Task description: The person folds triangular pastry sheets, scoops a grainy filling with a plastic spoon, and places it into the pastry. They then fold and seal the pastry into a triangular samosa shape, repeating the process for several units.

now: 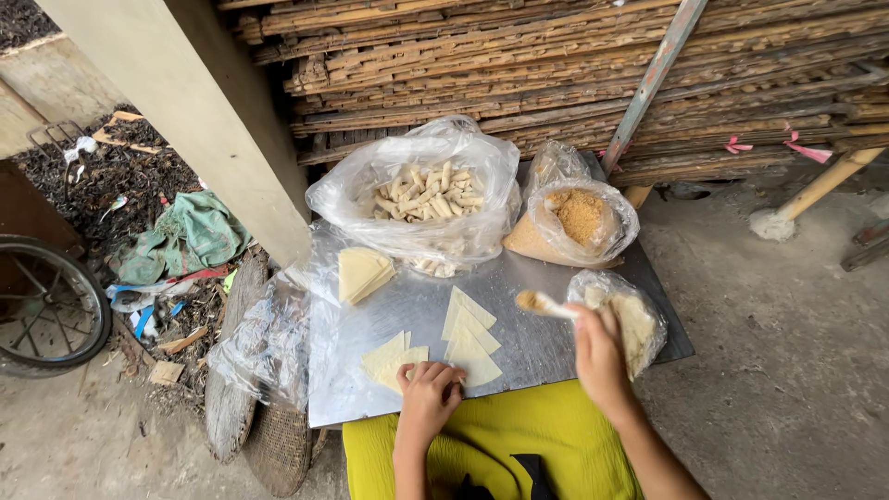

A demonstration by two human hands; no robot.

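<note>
The left hand (pixel 428 396), nearest the lens, presses curled fingers onto a pale triangular dough wrapper (pixel 394 361) on the flat grey metal sheet (pixel 546 356). At its three o'clock, the right hand (pixel 597 356) pinches a small spoon heaped with brown filling (pixel 546 304). At twelve o'clock sits a clear plastic bag of pale rolled sticks (pixel 428 196).

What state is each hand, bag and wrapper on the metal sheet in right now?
Left hand: fingers pressed on a triangular wrapper.
Right hand: gripping a spoon loaded with brown filling.
Overlapping wrappers: flat, unfilled.
Wrapper stack: piled.
Bag of rolled pieces: open, full.
Bag of brown filling: open.
Metal sheet: flat.
</note>
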